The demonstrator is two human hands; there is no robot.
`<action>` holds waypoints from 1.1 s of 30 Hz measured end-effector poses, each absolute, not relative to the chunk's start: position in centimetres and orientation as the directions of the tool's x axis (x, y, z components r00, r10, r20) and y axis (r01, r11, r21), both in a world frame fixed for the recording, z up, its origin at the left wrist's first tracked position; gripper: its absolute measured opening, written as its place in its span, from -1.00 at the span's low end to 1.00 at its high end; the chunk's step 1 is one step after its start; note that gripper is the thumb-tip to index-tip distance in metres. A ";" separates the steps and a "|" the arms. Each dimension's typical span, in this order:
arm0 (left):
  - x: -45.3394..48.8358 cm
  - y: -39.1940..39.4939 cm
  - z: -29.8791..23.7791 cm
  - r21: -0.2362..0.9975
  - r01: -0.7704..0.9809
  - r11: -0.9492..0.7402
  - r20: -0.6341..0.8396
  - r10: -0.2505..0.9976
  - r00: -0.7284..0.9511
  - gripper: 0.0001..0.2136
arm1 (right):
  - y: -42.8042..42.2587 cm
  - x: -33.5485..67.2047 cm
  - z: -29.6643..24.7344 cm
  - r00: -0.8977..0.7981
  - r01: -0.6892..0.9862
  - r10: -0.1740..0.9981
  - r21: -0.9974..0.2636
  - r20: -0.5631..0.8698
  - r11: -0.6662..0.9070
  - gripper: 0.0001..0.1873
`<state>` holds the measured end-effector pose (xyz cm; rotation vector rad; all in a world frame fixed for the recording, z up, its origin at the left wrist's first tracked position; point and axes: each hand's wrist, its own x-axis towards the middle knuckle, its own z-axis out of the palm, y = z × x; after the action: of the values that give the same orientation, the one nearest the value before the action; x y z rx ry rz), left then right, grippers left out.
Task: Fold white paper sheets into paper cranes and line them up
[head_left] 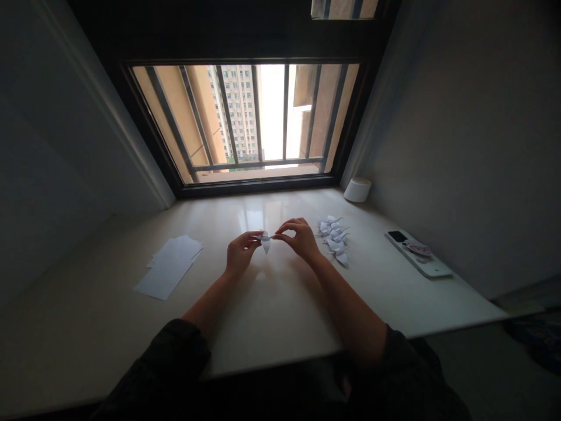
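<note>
A small folded white paper crane [266, 240] hangs between both my hands, just above the pale windowsill surface [272, 304]. My left hand [240, 251] pinches its left end with closed fingers. My right hand [300, 236] pinches its right end, fingers curled. A cluster of several finished paper cranes [335, 238] lies directly right of my right hand. Both forearms reach in from dark sleeves at the bottom.
A stack of white paper sheets [170, 266] lies to the left. A white phone [417, 254] with a small item on it rests at the right. A white round container [357, 189] stands by the barred window [254, 123]. Walls close in on both sides.
</note>
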<state>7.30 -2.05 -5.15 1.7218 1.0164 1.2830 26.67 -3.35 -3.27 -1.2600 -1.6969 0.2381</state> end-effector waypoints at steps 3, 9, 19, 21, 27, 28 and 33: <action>7.3 -2.0 -5.2 0.897 0.170 -0.409 0.380 0.908 0.176 -0.74 | -3.5 26.8 -2.9 -0.027 0.637 0.832 -0.632 0.553 0.441 -0.82; 7.5 -2.3 -4.9 0.909 0.127 -0.396 0.371 0.910 0.185 -0.67 | -4.7 26.8 -1.0 -0.095 0.729 0.837 -0.535 0.538 0.427 -0.86; 7.7 -2.6 -4.7 0.927 0.166 -0.337 0.295 0.927 0.232 -0.73 | -6.8 41.1 3.7 -0.082 0.886 0.749 -0.295 0.658 0.356 -0.76; 7.8 -2.5 -4.9 0.931 0.158 -0.328 0.283 0.925 0.255 -0.73 | -8.4 44.5 3.1 -0.069 0.915 0.749 -0.258 0.659 0.311 -0.71; 7.8 -2.3 -5.3 0.929 0.158 -0.333 0.280 0.916 0.288 -0.74 | -12.8 50.6 -2.1 -0.011 0.967 0.789 -0.193 0.615 0.164 -0.65; 7.8 -2.2 -5.3 0.929 0.161 -0.334 0.279 0.915 0.290 -0.74 | -13.1 51.1 -3.0 -0.002 0.970 0.794 -0.193 0.609 0.150 -0.64; 7.8 -2.3 -5.2 0.925 0.183 -0.334 0.273 0.917 0.292 -0.74 | -12.9 52.0 -5.7 0.043 0.955 0.818 -0.265 0.574 0.136 -0.62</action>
<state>7.84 -2.31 -5.21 1.7265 1.0042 1.1061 51.96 -12.87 -5.75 -1.7058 -1.7977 -0.2833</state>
